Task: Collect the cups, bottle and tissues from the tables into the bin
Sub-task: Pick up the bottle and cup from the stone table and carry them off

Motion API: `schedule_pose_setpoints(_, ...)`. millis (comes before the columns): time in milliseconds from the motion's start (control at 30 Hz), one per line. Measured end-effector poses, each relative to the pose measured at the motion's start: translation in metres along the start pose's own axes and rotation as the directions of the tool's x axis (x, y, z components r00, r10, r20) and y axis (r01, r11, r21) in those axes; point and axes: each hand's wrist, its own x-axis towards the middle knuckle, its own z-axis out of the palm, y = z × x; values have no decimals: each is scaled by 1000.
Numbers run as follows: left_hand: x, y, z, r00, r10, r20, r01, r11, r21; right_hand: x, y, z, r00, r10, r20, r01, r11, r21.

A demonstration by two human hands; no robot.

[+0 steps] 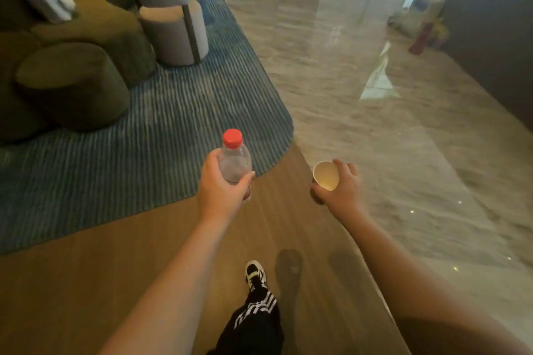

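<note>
My left hand (220, 187) grips a clear plastic bottle (235, 160) with a red cap, held upright over the wooden floor. My right hand (341, 192) holds a paper cup (326, 174), white inside and brown outside, tilted so its open mouth faces the camera. Both arms reach forward at waist height, about a hand's width apart. No bin and no tissues are in view.
A blue striped rug (161, 130) lies ahead left with dark green poufs (72, 83) and grey round stools (176, 34) on it. Glossy marble floor (360, 81) spreads to the right. A dark wall (490, 46) with blurred items (424, 23) at its foot stands far right. My shoe (255, 274) steps forward.
</note>
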Motion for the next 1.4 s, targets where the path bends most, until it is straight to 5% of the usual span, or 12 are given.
schedule_pose_setpoints(533, 435, -9, 147, 999, -38, 26, 37, 999, 15, 423, -82, 92, 999, 39, 22, -39, 999, 13)
schedule_pose_setpoints(1100, 960, 9, 336, 988, -100, -114, 104, 994, 36, 997, -178, 164, 984, 0, 181, -2, 1000, 13)
schedule_pose_setpoints(1400, 1240, -34, 424, 988, -40, -151, 44, 999, 24, 1293, -232, 269, 971, -95, 218, 107, 993, -43)
